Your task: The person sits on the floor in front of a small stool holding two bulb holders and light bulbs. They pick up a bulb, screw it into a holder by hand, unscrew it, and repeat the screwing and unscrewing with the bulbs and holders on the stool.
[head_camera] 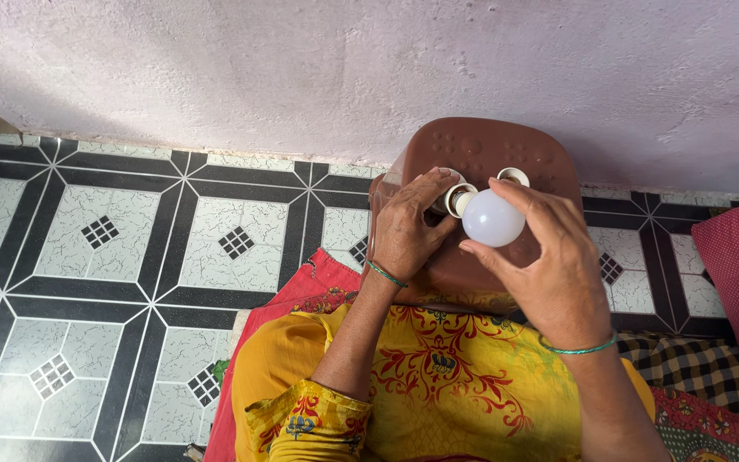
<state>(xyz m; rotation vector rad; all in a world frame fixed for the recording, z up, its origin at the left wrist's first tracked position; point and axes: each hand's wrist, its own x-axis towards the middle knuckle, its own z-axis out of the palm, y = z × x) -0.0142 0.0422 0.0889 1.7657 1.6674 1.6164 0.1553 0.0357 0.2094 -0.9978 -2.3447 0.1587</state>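
Mid-frame, left hand is gripping the socket while right hand is cupping the white bulb, looking seated but not let go.

Bulb above stool, stool against wall

Open tiled floor left; wall behind stool

A white bulb, brown stool, yellow red-patterned garment, black-and-white geometric floor tiles.
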